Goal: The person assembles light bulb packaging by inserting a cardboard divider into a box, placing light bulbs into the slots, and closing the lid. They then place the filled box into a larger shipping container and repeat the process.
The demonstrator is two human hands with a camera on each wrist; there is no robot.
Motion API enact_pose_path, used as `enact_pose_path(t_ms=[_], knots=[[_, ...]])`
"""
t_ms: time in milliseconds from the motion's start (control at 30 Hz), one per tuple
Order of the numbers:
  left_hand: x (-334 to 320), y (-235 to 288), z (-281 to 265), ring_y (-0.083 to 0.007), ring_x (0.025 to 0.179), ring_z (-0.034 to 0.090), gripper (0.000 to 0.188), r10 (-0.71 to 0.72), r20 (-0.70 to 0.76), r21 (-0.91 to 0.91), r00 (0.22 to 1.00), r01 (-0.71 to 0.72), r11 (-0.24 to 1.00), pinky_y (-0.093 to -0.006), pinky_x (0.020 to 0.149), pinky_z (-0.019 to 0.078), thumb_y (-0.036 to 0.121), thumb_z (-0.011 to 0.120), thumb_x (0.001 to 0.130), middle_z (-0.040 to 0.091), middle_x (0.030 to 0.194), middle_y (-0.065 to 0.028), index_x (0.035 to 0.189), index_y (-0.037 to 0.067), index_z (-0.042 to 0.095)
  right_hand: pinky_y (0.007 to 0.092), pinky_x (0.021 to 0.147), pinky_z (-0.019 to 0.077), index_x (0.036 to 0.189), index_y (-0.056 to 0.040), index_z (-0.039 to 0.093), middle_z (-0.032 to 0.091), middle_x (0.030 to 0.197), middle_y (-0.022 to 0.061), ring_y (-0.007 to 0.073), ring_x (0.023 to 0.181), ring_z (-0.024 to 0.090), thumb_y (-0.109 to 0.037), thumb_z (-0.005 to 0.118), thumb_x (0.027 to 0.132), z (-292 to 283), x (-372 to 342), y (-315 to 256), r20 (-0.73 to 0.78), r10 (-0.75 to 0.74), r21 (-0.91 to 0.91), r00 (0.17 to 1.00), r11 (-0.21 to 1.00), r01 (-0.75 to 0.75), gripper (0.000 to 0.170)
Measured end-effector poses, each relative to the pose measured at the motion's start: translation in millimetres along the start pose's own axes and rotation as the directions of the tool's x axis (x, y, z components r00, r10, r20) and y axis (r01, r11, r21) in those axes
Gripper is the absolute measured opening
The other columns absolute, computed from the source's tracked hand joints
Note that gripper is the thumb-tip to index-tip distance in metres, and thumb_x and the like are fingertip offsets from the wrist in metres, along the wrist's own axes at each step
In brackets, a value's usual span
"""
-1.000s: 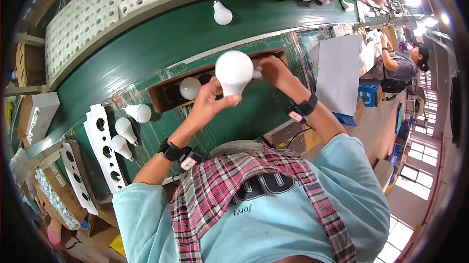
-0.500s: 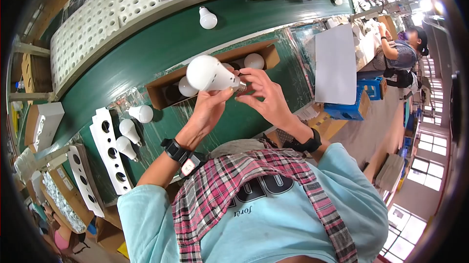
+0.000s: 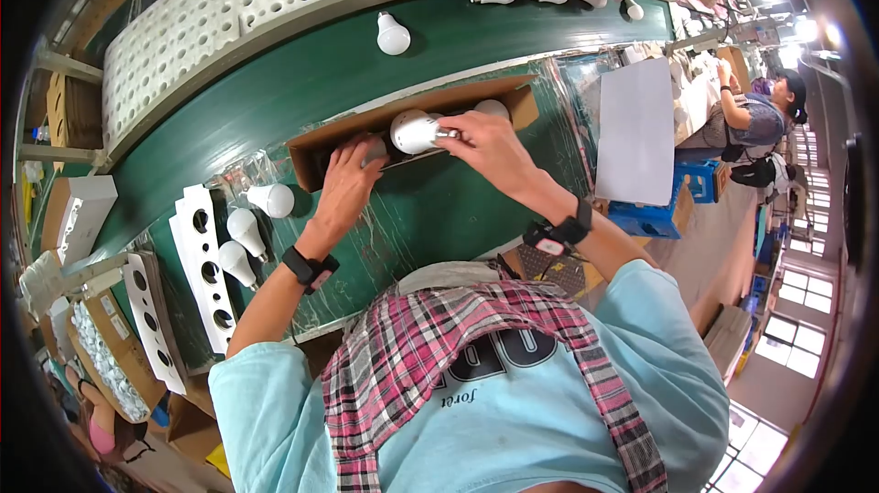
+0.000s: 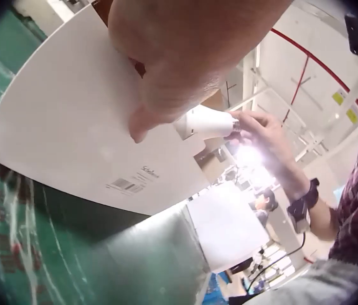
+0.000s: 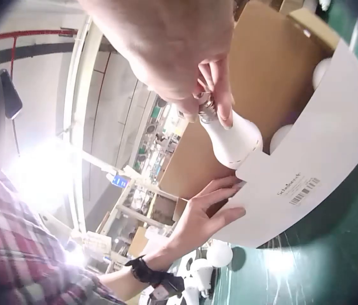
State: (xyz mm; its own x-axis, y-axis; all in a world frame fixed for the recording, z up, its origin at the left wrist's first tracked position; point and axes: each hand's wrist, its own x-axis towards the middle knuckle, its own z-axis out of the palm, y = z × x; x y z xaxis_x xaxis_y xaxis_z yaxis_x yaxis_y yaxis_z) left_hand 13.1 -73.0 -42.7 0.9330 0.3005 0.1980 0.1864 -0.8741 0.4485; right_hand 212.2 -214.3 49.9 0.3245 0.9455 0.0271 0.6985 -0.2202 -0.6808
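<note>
A long cardboard box, brown inside and white outside, holds several bulbs. My left hand grips its near wall toward the left end, thumb outside and fingers over the edge; a bulb partly shows beside those fingertips. My right hand pinches the metal base of a white bulb, whose round end points left above the box. In the right wrist view, this bulb hangs from the fingertips of my right hand, close to the box's edge. Another bulb lies at the right end.
Three bulbs lie left of the box by a white strip with holes. Behind, another bulb rests on the green surface, below a perforated white tray. A white panel stands right; a person is beyond.
My left hand has let go of the bulb and moved left and down onto the box wall. My right hand has taken the bulb's base, and the bulb is now lower, over the box.
</note>
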Motion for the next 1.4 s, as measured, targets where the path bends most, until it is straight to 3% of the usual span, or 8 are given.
enact_pose_path(t_ms=[267,500,733,867,1000,1200,1267,1400], knots=[[-4.9,3.6,5.4,-0.0323,0.118,0.046,0.017,-0.051,-0.06,-0.053,0.997,0.047,0.997,-0.0409,0.096,0.0404,0.008,0.066,0.075,0.051,0.125,-0.0141,0.091,0.006,0.071,0.0458,0.067,0.0502,0.081,0.0032,0.061,0.062,0.079,0.0231,0.0391,0.079,0.062,-0.022,0.068,0.078,60.5,46.9,11.8,0.36,0.054,-0.373,0.931,0.923,0.091,0.026],[-3.8,4.9,3.0,-0.0324,0.118,0.046,0.021,-0.066,-0.063,-0.066,0.996,0.062,0.996,-0.0414,0.096,0.0395,0.011,0.066,0.076,0.053,0.123,-0.0149,0.096,0.006,0.069,0.0481,0.067,0.0497,0.078,0.0052,0.061,0.061,0.08,0.0262,0.0436,0.081,0.06,-0.027,0.069,0.078,79.7,50.9,29.1,0.28,-0.075,-0.24,0.957,0.96,0.146,0.033],[-39.9,18.8,-76.8,-0.0308,0.095,0.06,0.027,-0.025,-0.401,-0.277,0.916,-0.095,0.956,-0.0377,0.08,0.0489,-0.003,0.066,0.073,0.06,0.11,-0.0136,0.098,0.006,0.065,0.0222,0.061,0.052,0.102,0.0023,0.066,0.069,0.082,0.0107,0.0116,0.068,0.066,-0.028,0.055,0.092,-95.7,125.7,-53.4,0.721,0.076,0.204,0.689,0.927,-0.316,0.034],[-115.1,-29.5,-106.2,-0.028,0.099,0.058,0.03,-0.472,-0.611,-0.253,0.635,0.409,0.877,-0.0349,0.087,0.045,-0.006,0.058,0.078,0.06,0.107,-0.0148,0.108,-0.001,0.061,0.0223,0.06,0.0519,0.1,0.0049,0.064,0.066,0.085,0.0123,0.0147,0.068,0.066,-0.041,0.056,0.091,-100.0,214.4,13.2,0.552,0.184,-0.024,0.813,0.979,-0.205,0.047],[-212.6,-66.1,-109.7,-0.0328,0.122,0.041,0.056,-0.783,-0.439,-0.193,0.441,0.804,0.562,-0.0408,0.103,0.0324,0.006,0.065,0.08,0.04,0.132,-0.0178,0.131,0.0,0.043,0.0255,0.063,0.0554,0.11,0.0082,0.055,0.061,0.093,0.0145,0.0168,0.074,0.065,-0.054,0.056,0.087,-27.9,271.6,55.5,0.664,0.363,-0.213,0.654,0.93,-0.3,0.067],[-336.8,-63.5,-81.4,-0.0439,0.129,0.03,0.113,-0.909,-0.244,0.162,0.338,0.938,0.305,-0.0483,0.106,0.0261,0.033,0.084,0.057,0.025,0.144,-0.0282,0.143,-0.002,0.021,0.0285,0.055,0.0571,0.109,0.0002,0.057,0.061,0.096,0.0141,0.0177,0.067,0.064,-0.064,0.063,0.076,100.7,314.9,104.9,0.807,0.453,-0.228,0.38,0.831,-0.507,0.072],[-339.7,-58.6,-84.6,-0.0435,0.129,0.03,0.113,-0.913,-0.252,0.169,0.32,0.944,0.283,-0.048,0.106,0.0262,0.031,0.085,0.056,0.026,0.144,-0.0274,0.144,-0.001,0.021,0.0271,0.057,0.0564,0.108,-0.0038,0.057,0.062,0.097,0.0087,0.0151,0.08,0.064,-0.06,0.065,0.076,128.1,302.4,90.4,0.704,0.442,-0.122,0.556,0.847,-0.518,0.065],[-360.1,-66.3,-89.9,-0.0427,0.128,0.032,0.111,-0.902,-0.28,0.156,0.329,0.942,0.296,-0.0477,0.106,0.0258,0.023,0.084,0.056,0.029,0.142,-0.0269,0.144,0.001,0.021,0.0284,0.065,0.0564,0.116,-0.0071,0.053,0.062,0.1,0.0073,0.016,0.089,0.063,-0.056,0.065,0.079,145.9,304.1,44.2,0.863,0.311,-0.07,0.398,0.854,-0.516,0.063]])
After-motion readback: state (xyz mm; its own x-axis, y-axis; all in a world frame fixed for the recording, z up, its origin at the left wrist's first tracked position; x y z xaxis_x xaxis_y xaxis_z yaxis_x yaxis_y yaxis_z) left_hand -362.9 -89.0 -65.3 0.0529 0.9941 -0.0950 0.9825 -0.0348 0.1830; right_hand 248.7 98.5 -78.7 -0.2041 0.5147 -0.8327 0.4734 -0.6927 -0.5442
